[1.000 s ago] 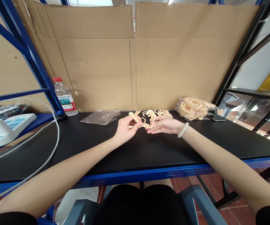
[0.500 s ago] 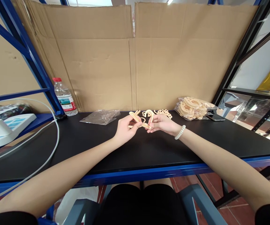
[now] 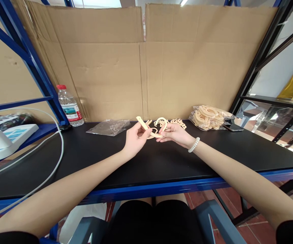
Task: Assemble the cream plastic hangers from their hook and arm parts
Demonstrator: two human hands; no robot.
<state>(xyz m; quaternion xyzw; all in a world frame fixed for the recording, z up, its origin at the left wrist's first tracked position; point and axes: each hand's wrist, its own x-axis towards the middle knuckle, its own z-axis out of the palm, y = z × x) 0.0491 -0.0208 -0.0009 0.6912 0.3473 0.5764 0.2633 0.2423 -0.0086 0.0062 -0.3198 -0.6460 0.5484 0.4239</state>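
My left hand (image 3: 133, 140) pinches a pale wooden, slightly bent strip (image 3: 142, 123) between thumb and fingers. The strip slants down to the right, and its lower end reaches the fingertips of my right hand (image 3: 175, 135). That hand is closed on a hook-shaped pale wooden piece (image 3: 164, 126), which curves up beside the fingers. Whether the two pieces are joined cannot be made out. Just behind the hands, more curved and slotted wooden pieces (image 3: 178, 122) lie on the black tabletop (image 3: 159, 162), partly hidden by the fingers.
A clear bag of wooden pieces (image 3: 207, 117) lies at the right, beside a phone (image 3: 234, 127). Left of the hands are a flattened plastic bag (image 3: 108, 127) and a water bottle (image 3: 70, 106). A white cable (image 3: 62, 149) loops over the left side. Cardboard (image 3: 105, 74) stands behind.
The strip in my left hand has turned, so its broad face and upper end now show more plainly. My right hand stays nearly in place with the hook-shaped piece.
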